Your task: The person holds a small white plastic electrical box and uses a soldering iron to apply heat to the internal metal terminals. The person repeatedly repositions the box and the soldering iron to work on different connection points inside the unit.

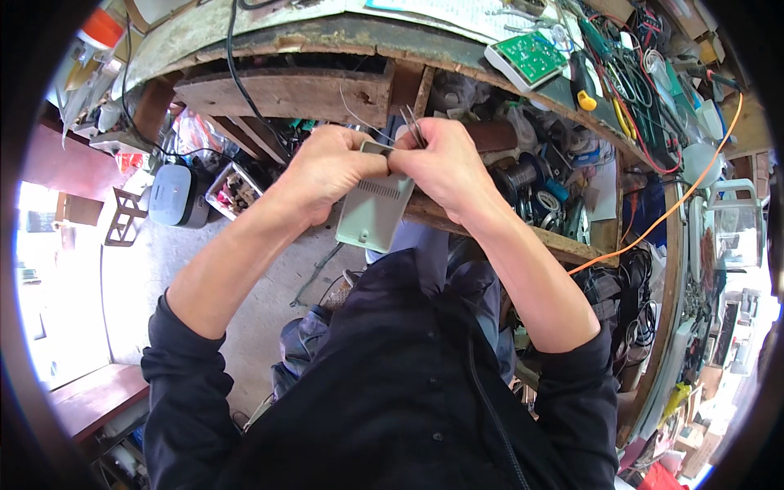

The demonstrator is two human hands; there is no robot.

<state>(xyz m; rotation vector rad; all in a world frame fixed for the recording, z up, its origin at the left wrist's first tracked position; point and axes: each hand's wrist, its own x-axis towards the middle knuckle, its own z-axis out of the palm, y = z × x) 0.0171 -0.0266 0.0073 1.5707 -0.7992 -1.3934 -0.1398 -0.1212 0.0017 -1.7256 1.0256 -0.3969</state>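
Note:
Both hands meet in front of me at the upper middle, just below the bench edge. My left hand (325,167) is closed on the upper end of a pale grey-green plastic casing (371,219) with a row of vent slots. Fingers of my right hand (445,163) pinch the same end from the other side. Thin metal tweezers (412,124) stick up from between the right fingers. A thin pale wire (353,111) curves up from the casing's top. My fingertips hide what lies between them there.
On the worn wooden bench (318,37) lie a green circuit board (529,60) in a white shell and a black-and-yellow screwdriver (583,86). An orange cable (684,196) hangs at the right. Wire spools (516,175) crowd the shelf below; a dark bin (178,196) stands left.

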